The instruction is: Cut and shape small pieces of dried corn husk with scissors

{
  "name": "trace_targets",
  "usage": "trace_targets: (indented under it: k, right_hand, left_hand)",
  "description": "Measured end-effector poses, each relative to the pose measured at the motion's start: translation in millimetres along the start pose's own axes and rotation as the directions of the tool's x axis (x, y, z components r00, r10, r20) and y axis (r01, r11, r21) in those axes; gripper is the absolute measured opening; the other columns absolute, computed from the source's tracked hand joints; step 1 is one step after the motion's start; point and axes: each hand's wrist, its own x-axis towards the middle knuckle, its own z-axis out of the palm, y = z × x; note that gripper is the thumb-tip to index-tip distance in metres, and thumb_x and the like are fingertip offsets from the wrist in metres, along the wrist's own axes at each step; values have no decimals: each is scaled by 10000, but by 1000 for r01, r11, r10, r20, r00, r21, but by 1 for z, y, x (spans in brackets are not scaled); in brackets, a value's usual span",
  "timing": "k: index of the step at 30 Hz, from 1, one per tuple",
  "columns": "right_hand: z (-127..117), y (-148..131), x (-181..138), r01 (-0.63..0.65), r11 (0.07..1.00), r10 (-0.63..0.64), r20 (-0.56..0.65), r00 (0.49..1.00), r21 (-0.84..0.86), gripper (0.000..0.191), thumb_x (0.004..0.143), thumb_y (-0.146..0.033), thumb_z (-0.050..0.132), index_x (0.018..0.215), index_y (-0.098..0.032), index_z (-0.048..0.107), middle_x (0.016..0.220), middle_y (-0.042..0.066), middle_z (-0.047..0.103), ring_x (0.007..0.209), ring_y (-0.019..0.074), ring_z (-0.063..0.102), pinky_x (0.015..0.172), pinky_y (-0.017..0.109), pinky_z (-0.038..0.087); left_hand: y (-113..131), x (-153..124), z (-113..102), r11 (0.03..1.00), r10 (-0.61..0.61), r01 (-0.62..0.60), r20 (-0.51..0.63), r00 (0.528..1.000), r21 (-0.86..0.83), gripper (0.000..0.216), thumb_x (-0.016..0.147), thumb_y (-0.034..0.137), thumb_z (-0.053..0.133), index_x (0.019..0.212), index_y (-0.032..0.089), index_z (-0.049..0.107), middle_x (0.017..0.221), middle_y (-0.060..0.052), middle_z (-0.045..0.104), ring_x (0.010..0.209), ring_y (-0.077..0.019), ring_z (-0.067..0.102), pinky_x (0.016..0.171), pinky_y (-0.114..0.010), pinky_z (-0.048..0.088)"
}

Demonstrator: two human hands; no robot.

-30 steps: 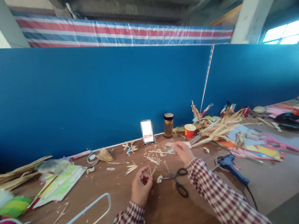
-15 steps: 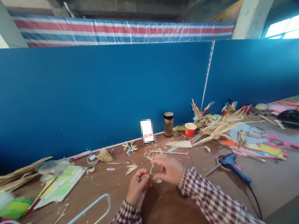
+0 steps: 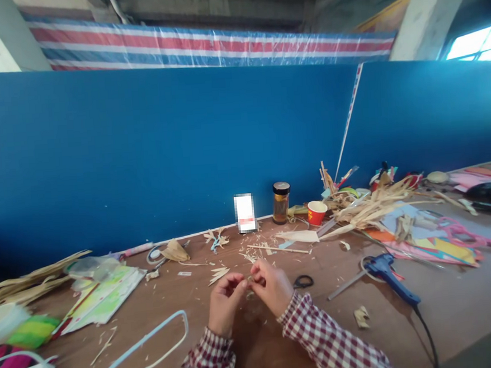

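Over the middle of the table, my left hand [image 3: 225,304] and my right hand [image 3: 273,287] meet fingertip to fingertip. Both are closed in a pinch around a small thin pale strip [image 3: 250,296], perhaps corn husk; most of it is hidden by the fingers. A black ring-shaped handle [image 3: 303,281] lies just right of my right hand. Pointed husk pieces [image 3: 218,275] are scattered beyond my left hand, and thin cut scraps [image 3: 249,256] lie beyond the fingertips.
A blue glue gun [image 3: 390,277] with its cord lies at right. Along the blue partition [image 3: 162,145] stand a dark-lidded jar [image 3: 281,205], a red paper cup [image 3: 316,215] and a heap of corn husks [image 3: 373,206]. Pale blue tubing [image 3: 135,348] lies front left.
My right hand has drawn in and lowered, its fingers closing from a wider curl to a pinch against my left fingertips. The black handle beside it is now uncovered. The view has shifted slightly.
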Motion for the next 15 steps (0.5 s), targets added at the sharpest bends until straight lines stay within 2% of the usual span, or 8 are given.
trace_targets:
  k: [3,6,11,15]
  right_hand:
    - [2,-1,-2,39,996,-41,-26,999,-86,169,735,-171,557,891,-217,511,725,-15,629,637,132,592,593,219,428]
    - [7,0,-2,60,994,-63,-30,998,-86,157,742,-163,547,890,-211,523,728,-7,632,631,134,593,596,221,436]
    - [17,4,-3,32,999,-34,-50,998,-35,84,793,-232,519,833,-190,580,722,25,646,647,151,605,598,237,449]
    - [18,5,-7,-18,996,18,6,1000,86,169,808,-303,514,731,-175,595,635,17,621,528,127,579,511,220,424]
  left_hand:
    - [0,0,0,987,81,-93,98,992,131,199,631,263,710,783,143,662,771,-45,641,724,-154,584,669,-249,463]
    - [-2,2,-2,968,118,-146,145,982,205,166,676,291,668,732,135,682,741,-54,642,712,-160,575,666,-254,452]
    - [-9,4,-3,972,79,-89,52,995,215,208,698,333,639,740,136,692,719,-56,659,692,-160,569,658,-253,445]
    - [-10,3,-1,992,37,-31,-51,998,124,205,654,334,681,692,133,663,655,-24,638,640,-139,564,644,-246,450]
